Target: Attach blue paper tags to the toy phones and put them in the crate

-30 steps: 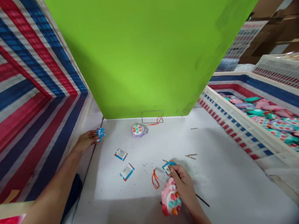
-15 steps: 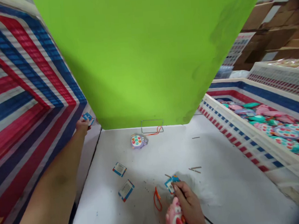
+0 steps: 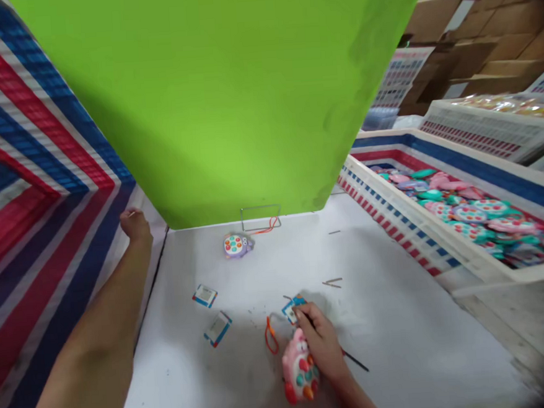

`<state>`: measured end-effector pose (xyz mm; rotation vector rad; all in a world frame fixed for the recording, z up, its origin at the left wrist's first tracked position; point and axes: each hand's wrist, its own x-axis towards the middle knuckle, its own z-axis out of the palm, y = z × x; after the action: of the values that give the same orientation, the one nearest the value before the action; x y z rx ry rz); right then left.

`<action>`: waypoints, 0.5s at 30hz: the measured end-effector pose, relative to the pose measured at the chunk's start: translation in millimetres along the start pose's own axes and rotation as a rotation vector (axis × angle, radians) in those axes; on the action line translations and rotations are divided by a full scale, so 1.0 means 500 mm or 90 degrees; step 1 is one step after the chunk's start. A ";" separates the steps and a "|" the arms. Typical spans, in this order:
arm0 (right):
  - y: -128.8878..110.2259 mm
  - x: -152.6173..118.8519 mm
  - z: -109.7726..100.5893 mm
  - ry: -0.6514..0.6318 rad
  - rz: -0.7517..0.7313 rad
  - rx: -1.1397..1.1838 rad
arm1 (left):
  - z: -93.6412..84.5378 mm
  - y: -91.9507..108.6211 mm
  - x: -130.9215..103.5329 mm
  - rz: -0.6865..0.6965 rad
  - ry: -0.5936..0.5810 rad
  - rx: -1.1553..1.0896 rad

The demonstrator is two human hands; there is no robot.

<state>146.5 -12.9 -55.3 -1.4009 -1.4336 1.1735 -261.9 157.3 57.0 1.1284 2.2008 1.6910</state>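
My left hand is raised at the left beside the striped sheet, its fingers curled closed; what it holds, if anything, is hidden. My right hand is low on the white table, fingers pinched together over a blue-edged card; what they pinch is too small to tell. Against that hand is a pink animal toy with coloured buttons. A dark thin rod shows beyond the wrist. An orange cord loop lies left of the toy. Two more cards lie further left.
A purple toy lies before the tall green panel, by a wire frame and orange cord. Thin brown strips lie on the table. At the right is a crate of toys; a striped sheet hangs left.
The blue card seen in my left hand is no longer visible, and that hand is now closed. The view has shifted. My right hand is still beside the pink toy.
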 end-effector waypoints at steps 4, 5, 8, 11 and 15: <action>0.001 0.002 0.004 0.001 -0.014 0.015 | -0.023 -0.045 -0.139 -0.060 -0.094 0.000; 0.002 0.002 0.005 0.002 -0.020 0.017 | -0.033 -0.052 -0.188 -0.065 -0.149 -0.002; -0.001 0.000 0.011 0.002 -0.032 0.023 | -0.068 -0.059 -0.343 -0.063 -0.351 0.003; -0.010 -0.005 0.017 0.006 -0.033 0.041 | -0.094 -0.052 -0.471 0.007 -0.538 0.093; -0.019 -0.015 0.028 -0.033 0.037 0.146 | -0.098 -0.029 -0.574 0.037 -0.609 0.075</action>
<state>131.3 -21.0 -49.2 -1.2676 -1.2552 1.3737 -91.9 -63.1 -29.1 1.5845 1.6389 0.7363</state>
